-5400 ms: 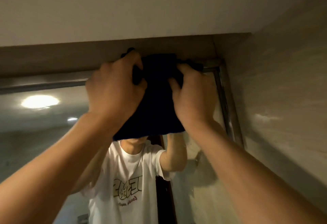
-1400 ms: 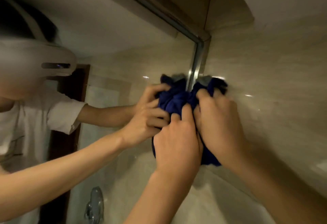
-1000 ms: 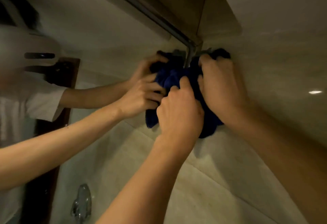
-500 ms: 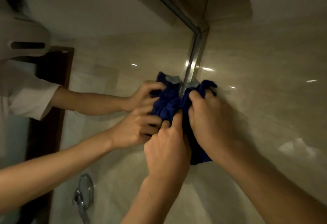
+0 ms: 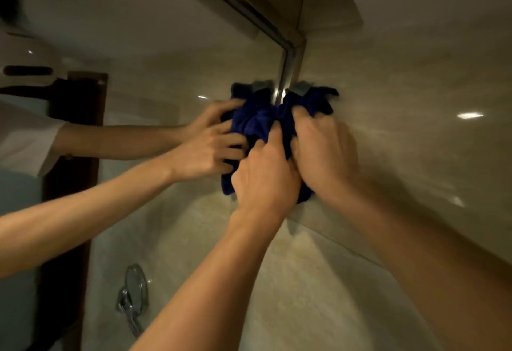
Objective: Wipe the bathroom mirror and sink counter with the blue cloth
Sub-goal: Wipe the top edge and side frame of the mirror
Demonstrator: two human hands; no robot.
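Nearest the camera, both forearms reach up. L hand and R hand sit side by side, fingers curled into the bunched cloth, pressing it on the mirror at its right edge, prob. so two-handed pressure scrubs along the frame. Beyond, the tiled wall; the counter isn't in view.

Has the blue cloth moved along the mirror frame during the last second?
Yes. The blue cloth has gone down the mirror frame, away from its top corner, gripped by the left hand and right hand.
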